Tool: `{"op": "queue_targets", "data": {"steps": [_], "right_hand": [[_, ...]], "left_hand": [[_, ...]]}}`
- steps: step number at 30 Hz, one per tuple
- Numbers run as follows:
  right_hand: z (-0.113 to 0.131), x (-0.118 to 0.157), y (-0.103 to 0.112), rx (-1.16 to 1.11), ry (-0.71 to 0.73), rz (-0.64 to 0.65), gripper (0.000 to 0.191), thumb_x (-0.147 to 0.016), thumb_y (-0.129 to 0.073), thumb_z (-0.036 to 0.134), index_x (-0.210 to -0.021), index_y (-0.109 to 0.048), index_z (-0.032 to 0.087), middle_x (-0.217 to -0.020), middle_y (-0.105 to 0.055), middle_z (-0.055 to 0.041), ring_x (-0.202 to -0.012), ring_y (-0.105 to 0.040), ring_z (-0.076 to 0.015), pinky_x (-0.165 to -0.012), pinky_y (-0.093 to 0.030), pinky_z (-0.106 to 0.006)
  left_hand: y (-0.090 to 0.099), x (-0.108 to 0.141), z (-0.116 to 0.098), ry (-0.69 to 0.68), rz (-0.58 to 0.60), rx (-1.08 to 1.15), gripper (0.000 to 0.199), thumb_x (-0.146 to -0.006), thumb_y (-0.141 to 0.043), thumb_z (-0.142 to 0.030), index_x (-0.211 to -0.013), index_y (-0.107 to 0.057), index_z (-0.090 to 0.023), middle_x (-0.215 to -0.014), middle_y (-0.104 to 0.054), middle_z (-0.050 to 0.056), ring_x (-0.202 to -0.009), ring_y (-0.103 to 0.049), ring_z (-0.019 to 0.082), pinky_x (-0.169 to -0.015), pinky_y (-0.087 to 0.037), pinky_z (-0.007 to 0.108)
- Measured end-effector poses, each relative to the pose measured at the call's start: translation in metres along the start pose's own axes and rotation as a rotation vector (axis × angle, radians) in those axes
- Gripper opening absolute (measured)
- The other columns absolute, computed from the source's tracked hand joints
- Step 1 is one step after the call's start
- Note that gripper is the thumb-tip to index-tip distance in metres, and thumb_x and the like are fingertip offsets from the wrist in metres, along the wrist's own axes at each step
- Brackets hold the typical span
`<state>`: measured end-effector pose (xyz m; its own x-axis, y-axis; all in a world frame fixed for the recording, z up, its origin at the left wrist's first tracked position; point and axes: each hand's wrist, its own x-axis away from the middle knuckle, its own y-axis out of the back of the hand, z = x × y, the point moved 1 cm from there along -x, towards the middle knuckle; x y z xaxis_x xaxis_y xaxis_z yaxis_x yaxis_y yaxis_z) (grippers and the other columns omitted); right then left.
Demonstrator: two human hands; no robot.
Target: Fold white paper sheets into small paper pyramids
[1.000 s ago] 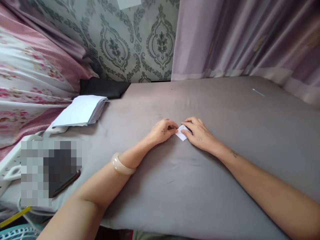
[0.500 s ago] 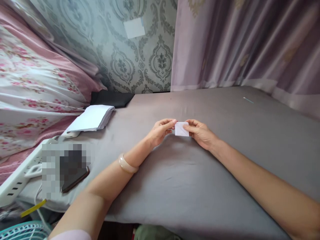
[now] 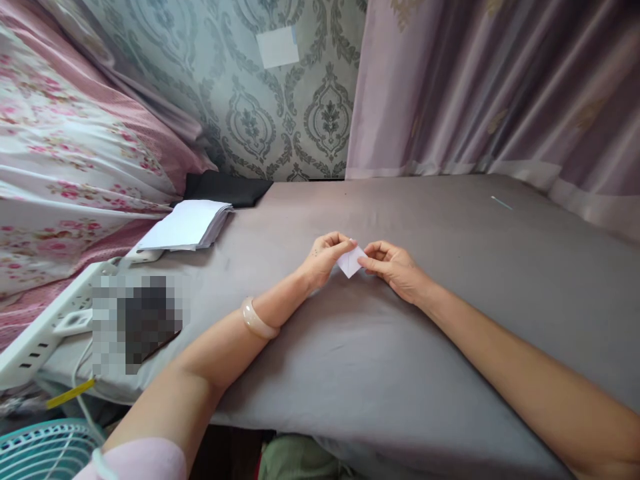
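Note:
A small folded white paper [image 3: 350, 264] is held above the grey cloth surface, turned so that one corner points down. My left hand [image 3: 327, 259], with a pale bangle on its wrist, pinches the paper's upper left part between thumb and fingers. From the right, my right hand [image 3: 393, 267] grips the paper's right corner with thumb and fingertips. Fold lines show on the paper's face. Its back is hidden.
On the left lie a stack of white sheets [image 3: 186, 225], a black folder-like item [image 3: 225, 189] and a white slotted rail [image 3: 30, 347]. A thin stick [image 3: 502, 203] lies at the far right. A teal fan [image 3: 47, 453] stands at the lower left.
The paper has turned from lying square to standing on a corner and has shifted slightly left. My left hand now covers more of it. The camera view has moved slightly.

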<state>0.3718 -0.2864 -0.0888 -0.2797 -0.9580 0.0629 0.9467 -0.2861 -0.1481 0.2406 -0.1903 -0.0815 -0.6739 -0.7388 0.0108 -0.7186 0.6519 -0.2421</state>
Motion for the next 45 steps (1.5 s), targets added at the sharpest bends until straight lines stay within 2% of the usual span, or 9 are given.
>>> {"op": "queue_targets", "data": {"steps": [4, 7, 12, 15, 18, 22, 34, 39, 45], "right_hand": [[0.002, 0.002, -0.002, 0.087, -0.028, 0.045, 0.036, -0.066, -0.078, 0.046, -0.087, -0.068, 0.019, -0.092, -0.069, -0.0048, -0.084, -0.063, -0.0159, -0.071, -0.049, -0.03], [0.004, 0.002, -0.001, 0.157, -0.058, 0.087, 0.034, -0.069, -0.075, 0.048, -0.085, -0.071, 0.018, -0.084, -0.069, -0.0041, -0.078, -0.063, -0.0142, -0.07, -0.049, -0.029], [0.006, 0.002, 0.001, 0.197, -0.073, 0.151, 0.028, -0.068, -0.078, 0.042, -0.083, -0.072, 0.019, -0.073, -0.068, -0.0001, -0.069, -0.061, -0.011, -0.07, -0.048, -0.027], [0.002, -0.001, 0.004, 0.152, -0.083, 0.1, 0.027, -0.064, -0.081, 0.038, -0.08, -0.071, 0.019, -0.075, -0.069, -0.0007, -0.07, -0.062, -0.0114, -0.069, -0.049, -0.027], [-0.002, -0.004, 0.007, 0.049, -0.087, -0.039, 0.026, -0.062, -0.082, 0.036, -0.081, -0.071, 0.02, -0.083, -0.071, -0.0021, -0.072, -0.064, -0.0123, -0.068, -0.05, -0.027], [-0.003, -0.006, 0.008, -0.048, -0.1, -0.159, 0.025, -0.063, -0.081, 0.033, -0.081, -0.07, 0.02, -0.088, -0.071, -0.0029, -0.074, -0.065, -0.0131, -0.069, -0.053, -0.027], [-0.005, -0.005, 0.006, -0.036, -0.016, -0.083, 0.033, -0.063, -0.081, 0.037, -0.086, -0.064, 0.021, -0.094, -0.072, -0.0046, -0.088, -0.067, -0.0183, -0.085, -0.053, -0.035], [-0.003, -0.007, 0.011, 0.239, 0.14, -0.134, 0.028, -0.069, -0.074, 0.04, -0.085, -0.062, 0.021, -0.09, -0.07, -0.0041, -0.086, -0.065, -0.0178, -0.083, -0.051, -0.036], [0.001, -0.003, 0.015, 0.906, 0.656, -0.271, 0.009, -0.083, -0.062, 0.03, -0.089, -0.064, 0.024, -0.095, -0.064, -0.0058, -0.091, -0.058, -0.0211, -0.079, -0.048, -0.035]], "left_hand": [[0.0, 0.001, -0.002, -0.022, 0.048, -0.082, 0.024, -0.066, -0.072, -0.029, -0.063, -0.052, -0.015, -0.056, -0.052, -0.004, -0.051, -0.047, 0.006, -0.052, -0.035, 0.023], [0.001, 0.001, -0.003, -0.032, 0.094, -0.1, 0.026, -0.065, -0.072, -0.03, -0.062, -0.051, -0.016, -0.056, -0.052, -0.004, -0.05, -0.047, 0.006, -0.051, -0.035, 0.023], [0.0, 0.003, -0.001, 0.022, 0.055, -0.093, 0.026, -0.064, -0.075, -0.032, -0.065, -0.056, -0.014, -0.063, -0.06, 0.0, -0.054, -0.052, 0.008, -0.053, -0.038, 0.023], [0.001, 0.0, 0.001, 0.068, 0.053, -0.028, 0.029, -0.063, -0.079, -0.034, -0.073, -0.063, -0.012, -0.069, -0.063, 0.002, -0.059, -0.056, 0.01, -0.058, -0.041, 0.025], [0.004, -0.004, 0.002, 0.046, 0.014, 0.031, 0.035, -0.066, -0.079, -0.04, -0.084, -0.067, -0.012, -0.079, -0.066, 0.004, -0.069, -0.059, 0.011, -0.065, -0.044, 0.026], [0.007, -0.006, 0.004, 0.03, -0.004, -0.026, 0.035, -0.065, -0.081, -0.039, -0.087, -0.069, -0.014, -0.086, -0.067, 0.005, -0.075, -0.058, 0.011, -0.066, -0.041, 0.024], [0.007, -0.004, 0.002, -0.046, 0.084, -0.212, 0.027, -0.068, -0.077, -0.034, -0.084, -0.071, -0.013, -0.08, -0.069, 0.004, -0.071, -0.057, 0.011, -0.067, -0.039, 0.024], [0.009, -0.005, 0.002, -0.243, 0.063, -0.472, 0.024, -0.075, -0.071, -0.037, -0.084, -0.07, -0.015, -0.078, -0.067, 0.003, -0.066, -0.052, 0.011, -0.064, -0.039, 0.024], [0.015, -0.004, 0.004, -0.71, 0.062, -1.003, 0.019, -0.09, -0.054, -0.032, -0.087, -0.068, -0.019, -0.086, -0.067, 0.007, -0.083, -0.055, 0.017, -0.078, -0.043, 0.03]]}}
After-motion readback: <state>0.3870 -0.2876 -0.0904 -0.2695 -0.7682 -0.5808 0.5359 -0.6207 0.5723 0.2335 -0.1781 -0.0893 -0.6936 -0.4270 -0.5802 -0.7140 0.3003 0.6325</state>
